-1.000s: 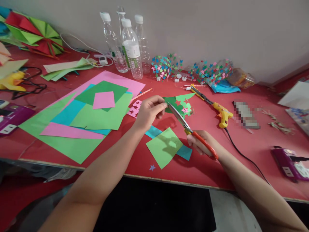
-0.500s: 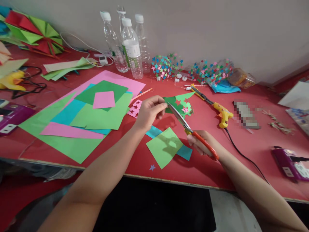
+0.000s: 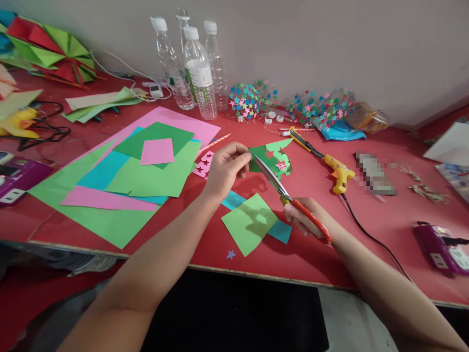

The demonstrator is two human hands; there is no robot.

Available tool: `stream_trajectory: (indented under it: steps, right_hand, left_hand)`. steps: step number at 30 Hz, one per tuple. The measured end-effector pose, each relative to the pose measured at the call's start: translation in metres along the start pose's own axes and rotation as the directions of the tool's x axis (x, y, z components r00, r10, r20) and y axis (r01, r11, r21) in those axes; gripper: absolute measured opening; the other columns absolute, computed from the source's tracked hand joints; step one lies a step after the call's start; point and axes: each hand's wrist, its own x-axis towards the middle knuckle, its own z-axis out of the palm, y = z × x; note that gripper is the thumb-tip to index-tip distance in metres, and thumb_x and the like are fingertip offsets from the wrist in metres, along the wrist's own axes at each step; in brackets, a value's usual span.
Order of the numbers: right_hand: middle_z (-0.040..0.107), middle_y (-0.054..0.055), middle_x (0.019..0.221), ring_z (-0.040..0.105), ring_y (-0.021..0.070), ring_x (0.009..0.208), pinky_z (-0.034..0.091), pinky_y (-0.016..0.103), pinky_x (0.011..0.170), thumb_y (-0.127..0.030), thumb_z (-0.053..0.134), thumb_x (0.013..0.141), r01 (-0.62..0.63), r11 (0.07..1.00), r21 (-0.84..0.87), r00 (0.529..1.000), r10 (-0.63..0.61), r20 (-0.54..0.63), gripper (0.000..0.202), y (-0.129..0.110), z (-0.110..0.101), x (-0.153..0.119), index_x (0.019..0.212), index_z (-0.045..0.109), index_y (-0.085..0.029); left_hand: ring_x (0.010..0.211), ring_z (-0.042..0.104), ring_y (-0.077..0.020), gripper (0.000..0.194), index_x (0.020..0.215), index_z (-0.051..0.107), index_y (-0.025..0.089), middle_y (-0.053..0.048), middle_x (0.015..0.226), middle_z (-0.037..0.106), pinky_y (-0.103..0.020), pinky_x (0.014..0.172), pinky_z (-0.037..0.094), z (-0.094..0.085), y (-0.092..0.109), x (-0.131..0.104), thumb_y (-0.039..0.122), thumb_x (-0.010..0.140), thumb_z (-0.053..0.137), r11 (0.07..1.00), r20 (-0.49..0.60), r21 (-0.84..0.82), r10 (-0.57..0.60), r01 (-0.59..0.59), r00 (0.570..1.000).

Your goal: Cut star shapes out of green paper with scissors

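Observation:
My left hand (image 3: 231,164) is closed in a pinch, thumb against forefinger, at the scissor tips. What it pinches is too small to make out; green paper (image 3: 257,159) shows just behind the fingertips. My right hand (image 3: 302,215) is wrapped around the red-orange handles of a pair of scissors (image 3: 271,176). Their blades point up and left towards my left fingertips and look nearly closed. Star-punched green scraps and a pink star scrap (image 3: 281,165) lie beyond the blades. Below my hands, a light green paper square (image 3: 249,225) lies across a blue paper strip (image 3: 282,232).
Layered coloured paper sheets (image 3: 120,225) cover the left of the red table. Plastic bottles (image 3: 200,73) and star-covered clusters (image 3: 249,102) stand along the wall. A yellow glue gun (image 3: 339,171) with its cord, a phone (image 3: 373,173) and a purple power strip (image 3: 439,249) are on the right.
My left hand has shifted slightly up and left. The far tip of the green paper behind the scissors sits a little further left. The scissors have barely moved.

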Motion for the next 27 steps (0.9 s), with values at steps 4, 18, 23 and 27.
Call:
stream_trajectory:
  steps: [4, 18, 23, 27]
  right_hand:
    - [0.043, -0.005, 0.036, 0.039, 0.0084, 0.034, 0.036, 0.023, 0.044, -0.07, 0.05, 0.082, 0.045, 0.999, 0.005, 0.999, -0.045, 0.007, 0.053, 0.002, 0.003, 0.0, 0.064, 0.049, -0.02]
    - [0.044, -0.006, 0.037, 0.04, 0.009, 0.033, 0.039, 0.024, 0.044, -0.079, 0.04, 0.081, 0.088, 0.996, 0.016, 0.996, -0.088, 0.008, 0.062, 0.01, 0.009, 0.002, 0.07, 0.052, -0.019]
    - [0.044, -0.006, 0.037, 0.041, 0.0096, 0.033, 0.039, 0.024, 0.042, -0.077, 0.04, 0.082, 0.076, 0.997, 0.025, 0.997, -0.076, -0.002, 0.06, 0.011, 0.011, 0.002, 0.07, 0.052, -0.019]
    - [0.045, -0.006, 0.038, 0.041, 0.0094, 0.034, 0.039, 0.024, 0.043, -0.075, 0.04, 0.083, 0.079, 0.996, 0.029, 0.997, -0.079, -0.003, 0.059, 0.011, 0.011, 0.001, 0.071, 0.053, -0.019]
  left_hand:
    - [0.042, 0.047, -0.0054, 0.008, 0.072, 0.057, 0.019, 0.005, 0.052, 0.054, -0.018, 0.041, 0.037, 0.005, -0.002, -0.003, 0.024, 0.077, 0.061, 1.0, -0.023, -0.016, 0.026, -0.026, 0.999]
    - [0.044, 0.048, -0.0048, 0.01, 0.071, 0.056, 0.019, 0.005, 0.052, 0.053, -0.017, 0.041, 0.039, 0.012, -0.008, -0.01, 0.024, 0.078, 0.062, 0.999, -0.003, -0.051, 0.017, -0.017, 1.0]
    - [0.044, 0.047, -0.0049, 0.012, 0.07, 0.054, 0.02, 0.005, 0.053, 0.053, -0.017, 0.041, 0.037, 0.014, -0.008, -0.012, 0.025, 0.077, 0.062, 0.997, -0.011, -0.068, -0.026, 0.025, 1.0]
    - [0.045, 0.048, -0.0048, 0.012, 0.07, 0.054, 0.019, 0.005, 0.053, 0.052, -0.017, 0.041, 0.037, 0.015, -0.007, -0.013, 0.025, 0.077, 0.062, 0.995, -0.012, -0.083, -0.052, 0.051, 0.999]
